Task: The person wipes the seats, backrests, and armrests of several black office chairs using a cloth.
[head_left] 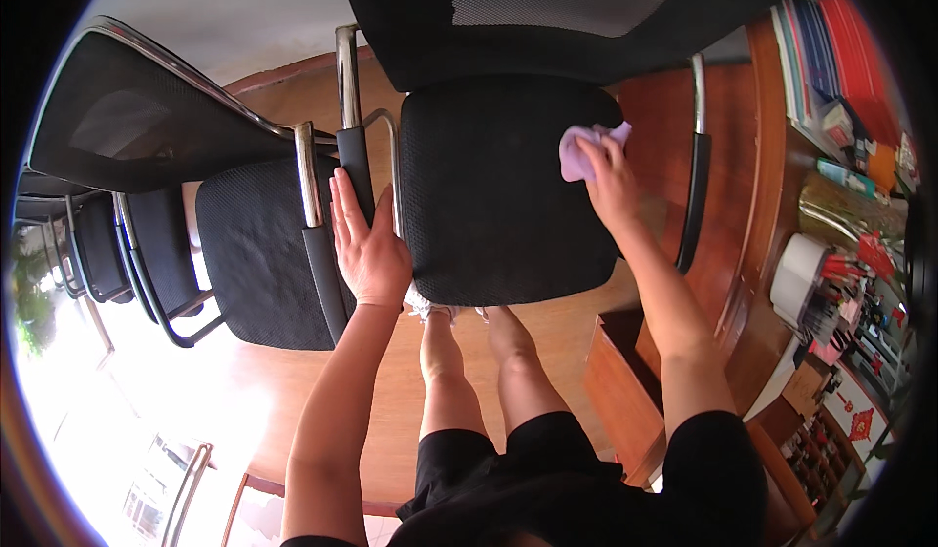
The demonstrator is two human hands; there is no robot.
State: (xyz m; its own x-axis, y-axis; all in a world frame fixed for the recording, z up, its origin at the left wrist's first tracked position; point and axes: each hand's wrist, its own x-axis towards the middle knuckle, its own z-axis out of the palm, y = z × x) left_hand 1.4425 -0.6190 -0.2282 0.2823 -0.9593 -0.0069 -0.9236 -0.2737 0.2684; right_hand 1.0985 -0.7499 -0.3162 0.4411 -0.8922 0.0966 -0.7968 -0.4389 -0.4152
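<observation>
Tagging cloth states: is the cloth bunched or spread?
Bunched: the cloth shows as a small crumpled wad gripped in the right hand, covering only a patch near the seat's right edge.

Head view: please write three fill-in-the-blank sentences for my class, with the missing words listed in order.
1. The pale purple cloth is in the ____ hand.
2. The left hand is on the dark ____ beside the chair seat.
3. The seat's colour is ____.
Missing words: right; armrest; black.
</observation>
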